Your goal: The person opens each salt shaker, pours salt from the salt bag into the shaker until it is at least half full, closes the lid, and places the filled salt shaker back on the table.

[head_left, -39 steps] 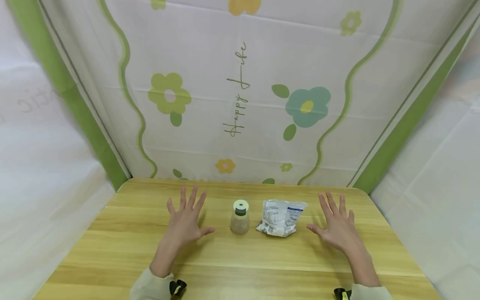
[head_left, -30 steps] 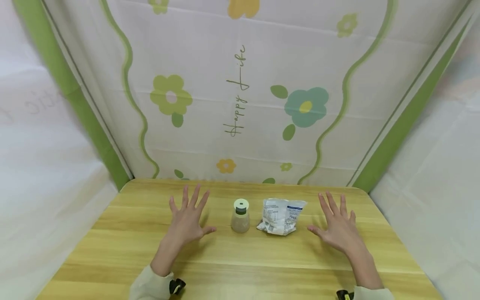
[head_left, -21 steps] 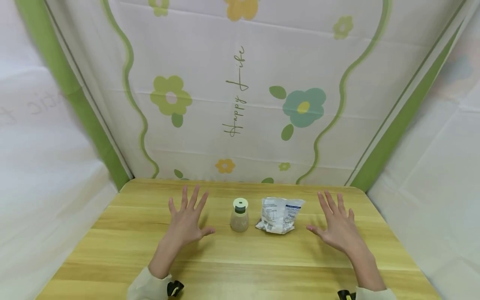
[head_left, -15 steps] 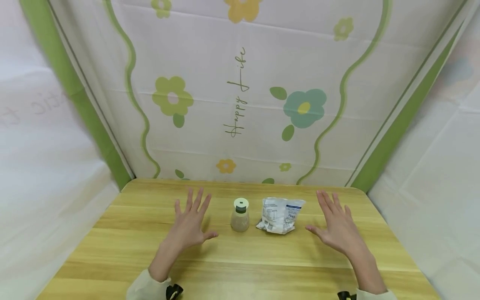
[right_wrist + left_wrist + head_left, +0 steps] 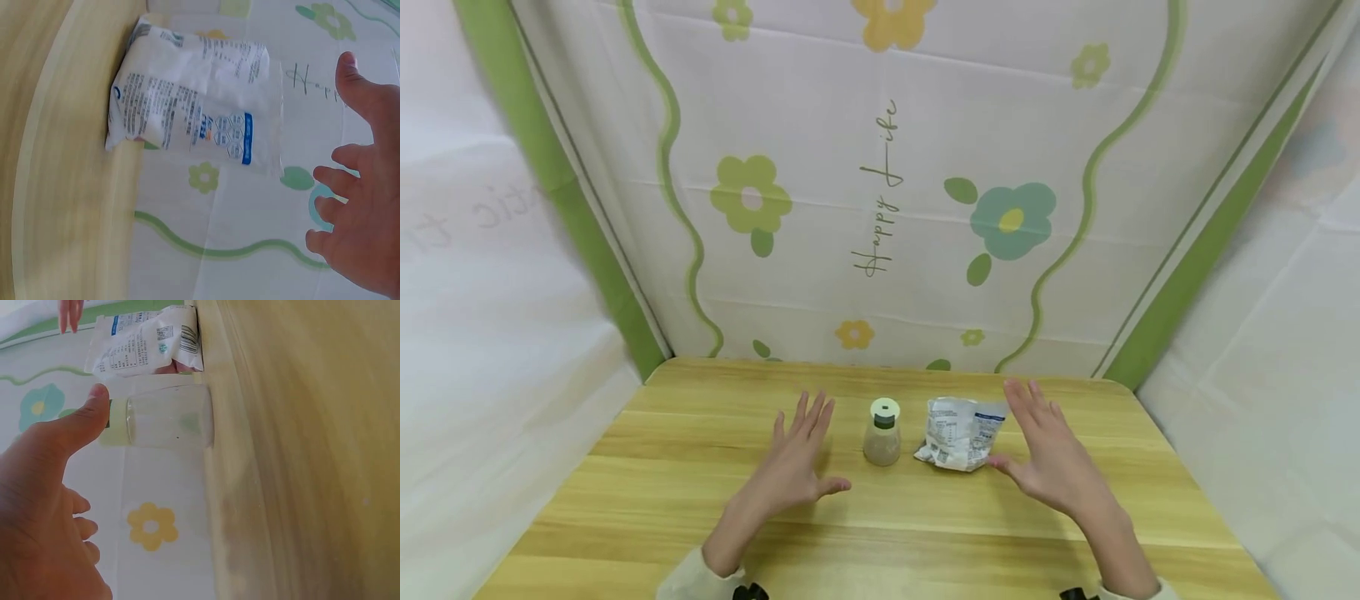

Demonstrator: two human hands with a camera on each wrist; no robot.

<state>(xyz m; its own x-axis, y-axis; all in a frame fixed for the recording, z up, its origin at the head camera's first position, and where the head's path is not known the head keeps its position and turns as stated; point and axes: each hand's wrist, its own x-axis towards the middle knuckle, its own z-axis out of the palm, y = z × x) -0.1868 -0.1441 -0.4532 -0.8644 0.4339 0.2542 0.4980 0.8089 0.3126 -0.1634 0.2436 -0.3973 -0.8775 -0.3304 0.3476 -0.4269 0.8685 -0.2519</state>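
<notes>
my left hand (image 5: 792, 471) is released, its fingers held out and the thumb apart from them, grasping nothing. my right hand (image 5: 1060, 467) is released too, its fingers reaching up beside the packet (image 5: 957, 435); the right wrist view shows a gap between them. the packet sits on the worktop (image 5: 880, 533) between my hands, nearer the right, and the bottle (image 5: 882, 446) stands upright to its left, apart from it.

as i judge it, if my right hand sweeps in too fast, the thumb could shove the packet sideways into the bottle and knock it over. my left thumb points towards the bottle, so a careless bump high up, near the cap (image 5: 115, 422), could tip it. pinching only the packet's thin top edge might let the film slip or twist.

the packet is white and crinkled, covered in small print, with a blue strip near its flat upper edge. the bottle is see-through, wider at the base, under a pale green cap with a dark green part; i cannot tell what it holds.
</notes>
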